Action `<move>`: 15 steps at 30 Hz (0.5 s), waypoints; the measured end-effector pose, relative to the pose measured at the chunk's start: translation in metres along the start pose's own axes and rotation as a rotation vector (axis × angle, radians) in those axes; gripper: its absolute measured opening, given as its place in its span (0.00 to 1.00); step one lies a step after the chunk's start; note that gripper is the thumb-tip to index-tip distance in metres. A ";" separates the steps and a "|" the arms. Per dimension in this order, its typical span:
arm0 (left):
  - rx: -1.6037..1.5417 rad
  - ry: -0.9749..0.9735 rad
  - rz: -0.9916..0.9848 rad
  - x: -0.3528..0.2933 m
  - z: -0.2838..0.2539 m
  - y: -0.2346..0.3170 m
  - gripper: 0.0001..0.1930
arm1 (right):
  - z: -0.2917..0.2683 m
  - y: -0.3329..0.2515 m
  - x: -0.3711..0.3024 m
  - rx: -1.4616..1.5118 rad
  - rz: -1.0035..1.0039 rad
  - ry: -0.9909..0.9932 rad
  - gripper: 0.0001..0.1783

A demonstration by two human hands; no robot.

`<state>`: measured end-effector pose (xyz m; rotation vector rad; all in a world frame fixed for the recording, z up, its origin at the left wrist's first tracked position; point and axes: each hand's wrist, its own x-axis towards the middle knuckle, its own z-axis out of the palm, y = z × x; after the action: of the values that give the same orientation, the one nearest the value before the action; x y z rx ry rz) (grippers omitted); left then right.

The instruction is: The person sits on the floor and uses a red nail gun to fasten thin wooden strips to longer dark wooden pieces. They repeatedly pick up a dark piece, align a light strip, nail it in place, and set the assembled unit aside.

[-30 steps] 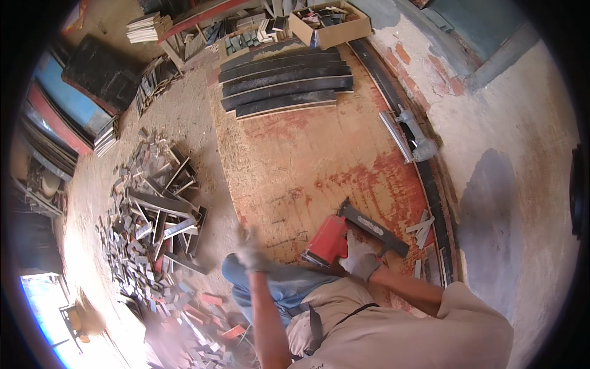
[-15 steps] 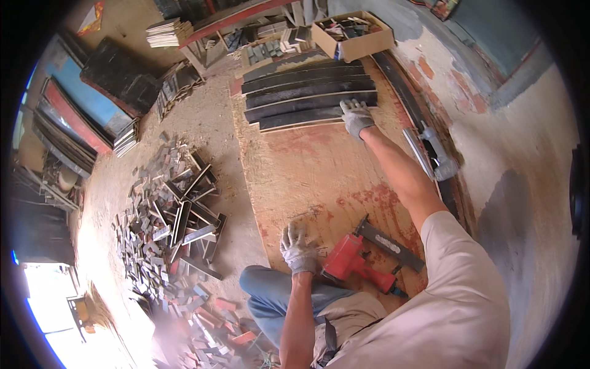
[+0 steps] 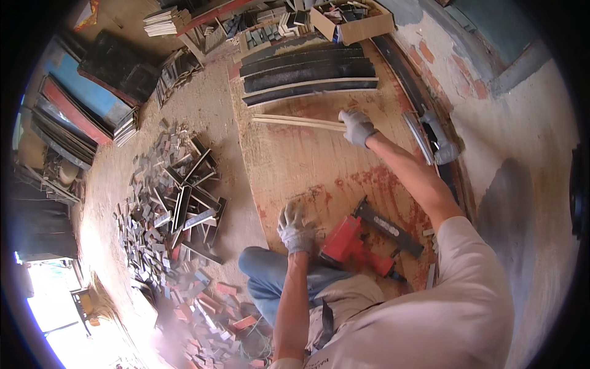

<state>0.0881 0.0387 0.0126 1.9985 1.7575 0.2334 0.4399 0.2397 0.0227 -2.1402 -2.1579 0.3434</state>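
Observation:
My gloved right hand (image 3: 356,127) is closed round the right end of a thin wooden strip (image 3: 295,121), which shows pale edges and lies nearly level across the plywood board (image 3: 295,163). Just beyond it, several black-faced wooden strips (image 3: 307,74) lie side by side at the far part of the board. My gloved left hand (image 3: 294,229) rests on the board's near left, fingers spread and holding nothing. Beside that hand lies a red nail gun (image 3: 344,240) with a dark magazine.
A heap of short wood offcuts (image 3: 150,209) covers the floor at left. A grey nail gun (image 3: 439,144) lies along the right wall. At the back stand a cardboard box (image 3: 365,29) of scraps and stacked boards (image 3: 166,21).
My right hand has closed on the nearest strip and drawn it toward me, away from the black strips. My left hand stays in about the same place.

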 end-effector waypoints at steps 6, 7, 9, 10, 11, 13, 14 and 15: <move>-0.396 0.451 -0.288 -0.006 0.003 -0.041 0.45 | 0.006 -0.021 -0.132 0.291 -0.206 0.263 0.22; -0.537 0.536 -0.291 -0.007 -0.005 -0.047 0.45 | 0.006 -0.028 -0.149 0.316 -0.256 0.263 0.22; -0.618 0.599 -0.276 -0.012 -0.017 -0.051 0.45 | 0.012 -0.029 -0.180 0.323 -0.308 0.227 0.24; -0.561 0.582 -0.254 -0.012 -0.024 -0.047 0.45 | 0.019 -0.025 -0.190 0.305 -0.315 0.197 0.26; -0.446 0.546 -0.316 -0.008 -0.023 -0.052 0.42 | 0.025 -0.027 -0.197 0.297 -0.335 0.170 0.27; -0.507 0.531 -0.348 -0.006 -0.010 -0.070 0.38 | 0.033 -0.034 -0.205 0.444 -0.180 0.211 0.30; -0.542 0.517 -0.360 -0.004 -0.004 -0.070 0.36 | 0.035 -0.034 -0.209 0.509 -0.094 0.232 0.31; -0.740 0.581 -0.327 -0.005 0.000 -0.072 0.33 | 0.037 -0.034 -0.214 0.495 -0.048 0.218 0.34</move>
<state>0.0225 0.0390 -0.0185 1.1487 1.8892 1.2433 0.4024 0.0230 0.0148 -1.7571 -1.7712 0.5446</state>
